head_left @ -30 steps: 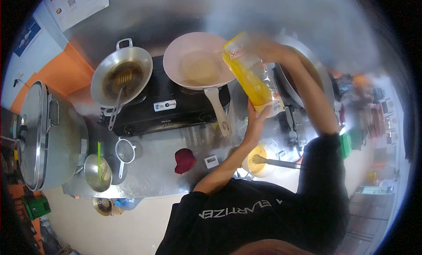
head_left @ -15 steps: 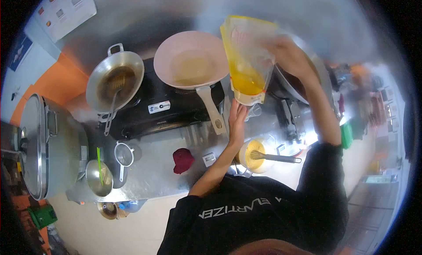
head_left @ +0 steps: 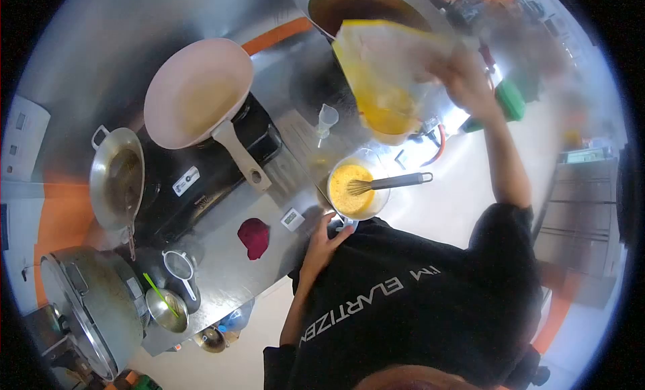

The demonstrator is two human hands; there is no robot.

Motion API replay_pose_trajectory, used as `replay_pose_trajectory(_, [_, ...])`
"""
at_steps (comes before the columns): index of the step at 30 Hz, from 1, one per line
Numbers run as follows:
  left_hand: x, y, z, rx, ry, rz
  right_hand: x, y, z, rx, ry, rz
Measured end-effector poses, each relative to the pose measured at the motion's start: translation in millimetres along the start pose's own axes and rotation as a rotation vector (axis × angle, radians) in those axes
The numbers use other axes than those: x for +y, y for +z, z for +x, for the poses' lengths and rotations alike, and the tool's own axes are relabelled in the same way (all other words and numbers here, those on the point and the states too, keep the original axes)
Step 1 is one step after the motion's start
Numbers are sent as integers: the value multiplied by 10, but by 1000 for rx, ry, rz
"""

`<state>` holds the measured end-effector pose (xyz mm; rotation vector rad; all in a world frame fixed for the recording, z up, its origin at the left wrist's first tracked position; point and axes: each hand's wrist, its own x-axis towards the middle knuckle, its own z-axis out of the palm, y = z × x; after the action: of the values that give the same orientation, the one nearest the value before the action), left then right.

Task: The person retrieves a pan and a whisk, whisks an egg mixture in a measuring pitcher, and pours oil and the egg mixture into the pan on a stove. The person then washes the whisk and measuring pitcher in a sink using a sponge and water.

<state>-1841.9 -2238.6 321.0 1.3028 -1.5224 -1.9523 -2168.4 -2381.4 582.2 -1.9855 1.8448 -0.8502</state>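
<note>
My right hand (head_left: 463, 81), blurred by motion, is closed on the upper end of a clear, yellow-edged pouch (head_left: 386, 98). Yellow liquid, apparently oil, sits in its lower part. My left hand (head_left: 322, 245) has its fingers at the handle of a clear jug (head_left: 384, 202) close to my body. Inside the jug is a frothy yellow mixture (head_left: 346, 198), like beaten egg, with a whisk (head_left: 396, 181) resting in it. The pouch hangs above and beyond the jug, apart from it. A small clear cup (head_left: 327, 118) stands left of the pouch.
A pale pink frying pan (head_left: 161, 88) sits on a black stove (head_left: 161, 205). Left of it is a metal pan (head_left: 101, 168); a large wok (head_left: 430, 17) lies beyond the pouch. A timer (head_left: 292, 219), dark red cloth (head_left: 254, 239), strainer (head_left: 179, 264), bowl (head_left: 176, 323) and large pot (head_left: 111, 302) are leftward.
My left hand has left the base of the pouch and come down to the jug's handle. The right hand still holds the pouch. My view has turned to the right.
</note>
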Motion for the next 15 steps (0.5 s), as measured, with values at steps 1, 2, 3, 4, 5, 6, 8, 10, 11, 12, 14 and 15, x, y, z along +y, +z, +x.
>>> replay_pose_trajectory(1, [21,55,47,-34,4,74,132,6,-64,-52,93,-3])
replay_pose_trajectory(2, [35,130,93,-68,7,149,159,62,-186,-36,91,102])
replay_pose_trajectory(3, [38,209,125,-105,7,222,162,121,-300,-9,133,51])
replay_pose_trajectory(4, [25,314,145,-58,64,263,173,170,-424,16,175,-2])
replay_pose_trajectory(5, [67,346,152,-53,-14,163,200,220,-488,39,218,-56])
replay_pose_trajectory(6, [140,358,142,-46,-94,63,416,320,-551,64,264,-77])
replay_pose_trajectory(8, [104,493,157,119,-40,-33,917,585,-711,99,414,14])
replay_pose_trajectory(10, [0,599,164,226,-4,8,1288,905,-922,134,530,157])
replay_pose_trajectory(11, [-53,678,141,285,10,28,1383,1087,-1013,157,545,188])
replay_pose_trajectory(12, [-161,766,169,384,75,-48,1461,1250,-1054,183,552,221])
replay_pose_trajectory(14, [-262,861,228,478,70,-162,1543,1538,-1155,252,422,349])
replay_pose_trajectory(15, [-253,892,250,529,69,-219,1555,1617,-1200,285,356,414])
